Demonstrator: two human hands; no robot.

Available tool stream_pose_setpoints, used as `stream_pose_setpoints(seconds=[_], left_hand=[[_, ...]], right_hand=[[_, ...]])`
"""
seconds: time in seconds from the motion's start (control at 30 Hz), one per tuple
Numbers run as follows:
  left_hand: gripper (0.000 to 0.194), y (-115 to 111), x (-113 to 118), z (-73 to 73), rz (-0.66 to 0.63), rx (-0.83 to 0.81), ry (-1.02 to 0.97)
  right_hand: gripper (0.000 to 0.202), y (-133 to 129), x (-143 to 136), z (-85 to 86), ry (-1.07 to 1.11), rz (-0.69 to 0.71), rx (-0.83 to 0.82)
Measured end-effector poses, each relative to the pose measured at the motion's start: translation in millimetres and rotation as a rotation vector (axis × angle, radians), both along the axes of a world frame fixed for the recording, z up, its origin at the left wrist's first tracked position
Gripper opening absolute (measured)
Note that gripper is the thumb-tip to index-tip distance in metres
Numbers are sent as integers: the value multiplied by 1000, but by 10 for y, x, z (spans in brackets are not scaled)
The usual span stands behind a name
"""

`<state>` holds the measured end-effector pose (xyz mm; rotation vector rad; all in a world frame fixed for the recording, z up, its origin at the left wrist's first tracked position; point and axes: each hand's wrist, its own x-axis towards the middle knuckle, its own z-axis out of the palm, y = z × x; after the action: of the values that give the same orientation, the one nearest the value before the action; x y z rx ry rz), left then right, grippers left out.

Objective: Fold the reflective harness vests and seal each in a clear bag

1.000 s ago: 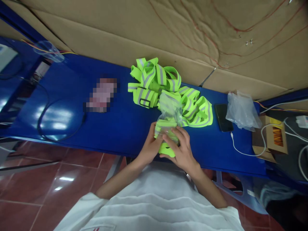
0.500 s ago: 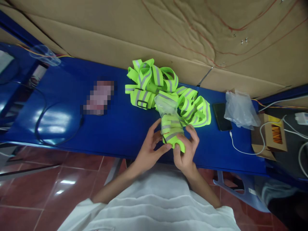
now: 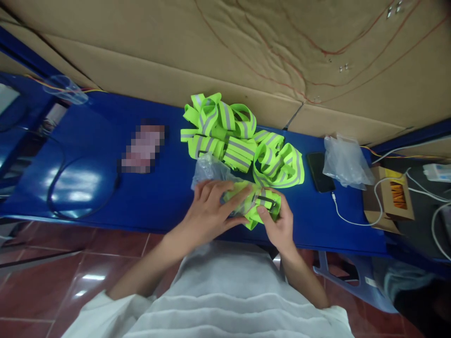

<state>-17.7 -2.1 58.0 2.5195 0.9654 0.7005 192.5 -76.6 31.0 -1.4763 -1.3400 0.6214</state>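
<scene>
My left hand is closed over a clear plastic bag and the neon-yellow bundle partly inside it. The bag's loose end sticks out to the left above my knuckles. My right hand grips the other end of this folded reflective strap, thumb on top beside a black buckle. The bundle lies sideways between both hands, over the near part of the table. Just beyond is a pile of reflective straps with grey stripes, some folded flat, some in loose loops.
On the blue table, a blurred-out pinkish item and a black cable lie left. To the right are a dark phone, clear plastic bags, a white cable and an open cardboard box. A cardboard-covered wall rises behind.
The bagged strap has turned from pointing away to lying sideways, its bag end now left. My left hand has moved over the bag, and the buckle shows by my right thumb.
</scene>
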Motion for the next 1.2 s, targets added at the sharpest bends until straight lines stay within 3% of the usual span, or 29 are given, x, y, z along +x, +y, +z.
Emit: stream_pose_setpoints(seconds=[0.07,0.17,0.27,0.5,0.7,0.9,1.0,1.1,1.2], left_hand=[[79,110,-20,85,-58,62,57],[106,227,-16,180,-251,58,139],[125,274,-8,162,-344,20,200],[114,268,-18,-2,-284,-21,260],[101,291,56,37,-231,113,345],[84,292,74,53,-225,211,392],[88,312,63,-3,-226,190,353],[95,346,39,-64,-227,122,310],[101,367,16,-87,-216,21,312]], right_hand=[[41,6,-8,18,48,-7,-35],[40,36,-3,39,79,4,-23],[37,76,22,41,125,38,-39],[39,149,-6,15,91,-1,-67],[35,185,-103,-41,134,-29,-43],[35,190,-120,-8,-83,-23,88],[49,161,-123,53,-207,93,112],[74,137,-89,89,-248,286,28],[74,141,-40,92,-246,340,-37]])
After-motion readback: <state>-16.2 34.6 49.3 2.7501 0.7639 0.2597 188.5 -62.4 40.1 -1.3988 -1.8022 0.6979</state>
